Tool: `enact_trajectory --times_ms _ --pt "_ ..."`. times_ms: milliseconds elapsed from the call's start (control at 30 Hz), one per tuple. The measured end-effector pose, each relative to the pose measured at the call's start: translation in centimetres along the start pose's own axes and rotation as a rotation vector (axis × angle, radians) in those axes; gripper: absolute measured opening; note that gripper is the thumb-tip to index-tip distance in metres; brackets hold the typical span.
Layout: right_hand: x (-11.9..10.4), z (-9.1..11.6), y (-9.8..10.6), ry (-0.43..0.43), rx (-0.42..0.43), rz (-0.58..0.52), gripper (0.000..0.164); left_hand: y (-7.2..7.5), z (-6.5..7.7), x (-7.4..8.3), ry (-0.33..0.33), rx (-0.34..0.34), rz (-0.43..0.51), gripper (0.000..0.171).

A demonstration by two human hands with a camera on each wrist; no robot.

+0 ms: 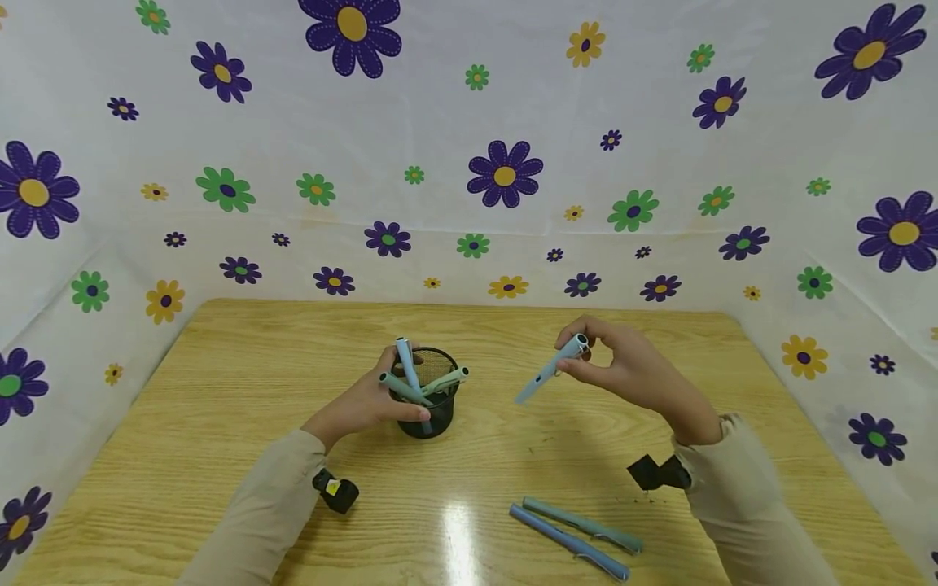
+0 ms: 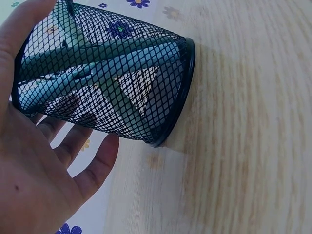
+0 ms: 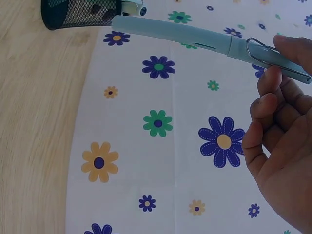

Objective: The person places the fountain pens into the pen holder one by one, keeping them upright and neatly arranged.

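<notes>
A black mesh pen cup (image 1: 432, 422) stands on the table, with my left hand (image 1: 361, 404) gripping it from the left, thumb at the front and fingers round the far side. Three pens lean in it: a light blue one (image 1: 406, 363), a dark green one (image 1: 400, 388) and a pale green one (image 1: 449, 379). Through the mesh (image 2: 131, 53) the pen barrels show in the left wrist view. My right hand (image 1: 628, 366) pinches a light blue pen (image 1: 548, 371) by its capped end, above the table and right of the cup. Its wire clip (image 3: 258, 52) shows beside the fingertips.
Nearer the front of the wooden table (image 1: 242, 366) lie a green pen (image 1: 579, 522) and a blue pen (image 1: 566, 541), side by side. A flower-print cloth (image 1: 440, 122) hangs behind and at both sides. Black wrist devices (image 1: 337, 493) sit at both cuffs.
</notes>
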State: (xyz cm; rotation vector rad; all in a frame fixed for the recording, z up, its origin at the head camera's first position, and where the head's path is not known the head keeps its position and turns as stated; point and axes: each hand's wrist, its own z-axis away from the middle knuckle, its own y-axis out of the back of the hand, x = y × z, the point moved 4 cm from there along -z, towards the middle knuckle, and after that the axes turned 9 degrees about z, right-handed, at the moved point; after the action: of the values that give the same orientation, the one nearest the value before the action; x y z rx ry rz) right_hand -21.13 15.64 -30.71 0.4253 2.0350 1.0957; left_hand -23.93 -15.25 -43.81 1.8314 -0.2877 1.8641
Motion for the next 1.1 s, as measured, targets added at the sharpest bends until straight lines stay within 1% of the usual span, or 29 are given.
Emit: enact_trajectory --times_ms 167,333,567,700,867,1100 --pt "-0.8 -1.2 -0.1 0.025 0.004 -0.017 0.013 0.0 0.0 0.0 -0.004 0.0 0.006 0.104" --pt "-1.9 -2.5 -0.4 0.038 -0.021 -0.024 0.013 -0.1 0.0 0.0 -0.019 -0.004 0.017 0.102" --pt "-3.3 -4.4 -1.2 0.062 -0.069 -0.042 0.015 -0.1 0.0 -0.2 0.003 0.008 0.008 0.103" --pt "-3.8 -5.1 -1.9 0.063 -0.095 -0.073 0.015 0.1 0.1 -0.4 0.009 0.008 -0.003 0.104" --pt "-4.0 -5.8 -2.8 0.047 -0.117 -0.082 0.015 0.2 0.1 -0.5 0.004 0.006 -0.008 0.104" --pt "-4.0 -6.4 -4.0 0.059 -0.137 -0.091 0.016 0.1 -0.2 -0.5 0.001 -0.013 0.017 0.101"
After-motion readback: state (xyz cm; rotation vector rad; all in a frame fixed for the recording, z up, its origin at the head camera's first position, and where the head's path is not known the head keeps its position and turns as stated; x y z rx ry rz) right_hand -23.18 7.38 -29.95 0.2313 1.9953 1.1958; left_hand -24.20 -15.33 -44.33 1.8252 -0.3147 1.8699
